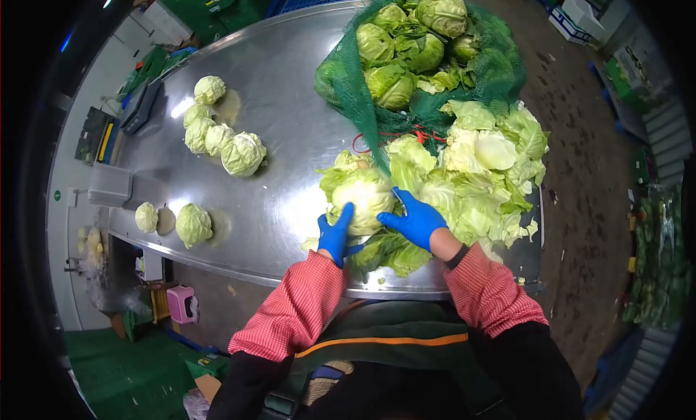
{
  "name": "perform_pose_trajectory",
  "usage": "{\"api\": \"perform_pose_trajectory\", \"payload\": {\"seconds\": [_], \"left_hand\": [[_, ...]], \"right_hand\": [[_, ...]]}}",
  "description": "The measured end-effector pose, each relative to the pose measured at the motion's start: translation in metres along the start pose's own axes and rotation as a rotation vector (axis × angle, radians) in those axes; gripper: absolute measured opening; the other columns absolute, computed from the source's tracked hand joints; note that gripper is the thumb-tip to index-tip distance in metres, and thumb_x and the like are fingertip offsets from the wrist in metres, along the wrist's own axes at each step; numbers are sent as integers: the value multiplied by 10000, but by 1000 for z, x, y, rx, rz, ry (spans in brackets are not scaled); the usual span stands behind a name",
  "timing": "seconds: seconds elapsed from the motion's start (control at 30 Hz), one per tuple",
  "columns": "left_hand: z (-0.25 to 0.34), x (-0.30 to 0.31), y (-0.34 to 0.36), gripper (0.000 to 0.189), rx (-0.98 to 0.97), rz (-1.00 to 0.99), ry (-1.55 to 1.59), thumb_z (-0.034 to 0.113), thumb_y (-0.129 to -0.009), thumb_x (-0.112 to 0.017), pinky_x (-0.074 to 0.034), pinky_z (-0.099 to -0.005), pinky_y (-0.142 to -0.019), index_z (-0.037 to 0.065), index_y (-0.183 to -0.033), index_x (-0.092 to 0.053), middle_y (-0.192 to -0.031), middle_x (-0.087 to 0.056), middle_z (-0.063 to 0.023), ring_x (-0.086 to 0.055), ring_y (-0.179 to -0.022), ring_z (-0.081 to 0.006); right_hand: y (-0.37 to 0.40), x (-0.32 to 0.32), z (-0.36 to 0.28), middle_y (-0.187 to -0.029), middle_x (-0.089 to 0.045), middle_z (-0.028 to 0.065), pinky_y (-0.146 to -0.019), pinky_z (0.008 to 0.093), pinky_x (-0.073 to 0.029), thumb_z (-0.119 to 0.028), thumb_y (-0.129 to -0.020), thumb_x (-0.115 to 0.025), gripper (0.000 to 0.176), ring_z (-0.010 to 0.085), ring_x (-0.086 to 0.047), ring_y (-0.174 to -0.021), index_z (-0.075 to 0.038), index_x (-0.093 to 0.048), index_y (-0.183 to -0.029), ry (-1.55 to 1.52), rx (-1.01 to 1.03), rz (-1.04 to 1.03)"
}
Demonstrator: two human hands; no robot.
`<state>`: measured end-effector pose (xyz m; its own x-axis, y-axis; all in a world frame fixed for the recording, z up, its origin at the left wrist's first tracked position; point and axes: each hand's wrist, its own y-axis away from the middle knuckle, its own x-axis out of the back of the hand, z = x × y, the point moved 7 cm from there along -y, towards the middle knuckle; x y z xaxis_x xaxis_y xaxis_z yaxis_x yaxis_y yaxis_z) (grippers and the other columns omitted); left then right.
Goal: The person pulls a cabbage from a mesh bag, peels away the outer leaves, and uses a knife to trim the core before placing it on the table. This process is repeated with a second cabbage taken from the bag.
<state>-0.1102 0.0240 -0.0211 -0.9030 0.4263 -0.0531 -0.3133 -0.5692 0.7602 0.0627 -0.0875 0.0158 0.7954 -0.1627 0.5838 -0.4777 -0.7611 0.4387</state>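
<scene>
A pale green cabbage [365, 195] sits between my blue-gloved hands at the near side of the metal table, with loose outer leaves around its far left side. My left hand [336, 235] grips it from the lower left, thumb up along its side. From the right, my right hand [415, 221] holds it with thumb and fingers at its edge. Under and in front of it lie darker green leaves [395, 253]. To the right spreads a big heap of stripped cabbage leaves [464, 184]. Behind it, a green mesh sack [337, 76] holds several whole cabbages [420, 50].
On the left of the metal table [290, 79] stand several trimmed cabbages [243, 154], with two others [193, 225] nearer its front edge. A dark scale-like device [141, 107] and clear plastic containers [110, 185] sit at the far left end. Red cord [420, 135] lies by the sack's mouth.
</scene>
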Motion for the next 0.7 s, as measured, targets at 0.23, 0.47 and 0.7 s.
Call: {"api": "perform_pose_trajectory", "payload": {"seconds": [0.23, 0.47, 0.7], "left_hand": [[71, -51, -4, 1026, -1109, -212, -975, 359, -620, -876, -377, -422, -1062, 66, -1441, -333, -1307, -417, -221, -433, -1237, -357], [73, -80, 6, 1113, -987, 121, -1254, 590, -541, -825, -419, -483, -947, 55, -1410, -379, -1192, -435, -257, -459, -1094, -409], [55, -94, 16, 1099, -1086, 196, -1237, 546, -574, -819, -416, -485, -953, 35, -1420, -338, -1222, -403, -282, -418, -1127, -436]], "right_hand": [[-11, 14, 7, -1213, -609, 206, -900, 441, -482, -514, -892, -534, 617, 379, -610, -1053, -138, -465, -1376, 113, 101, 12], [20, 10, 6, -904, -654, 159, -696, 456, -533, -221, -906, -496, 171, 351, -667, -808, -83, -562, -985, 356, 49, 272], [-33, 44, 56, -950, -657, 181, -718, 478, -516, -249, -911, -498, 229, 370, -658, -837, -67, -568, -1031, 298, -42, 398]]}}
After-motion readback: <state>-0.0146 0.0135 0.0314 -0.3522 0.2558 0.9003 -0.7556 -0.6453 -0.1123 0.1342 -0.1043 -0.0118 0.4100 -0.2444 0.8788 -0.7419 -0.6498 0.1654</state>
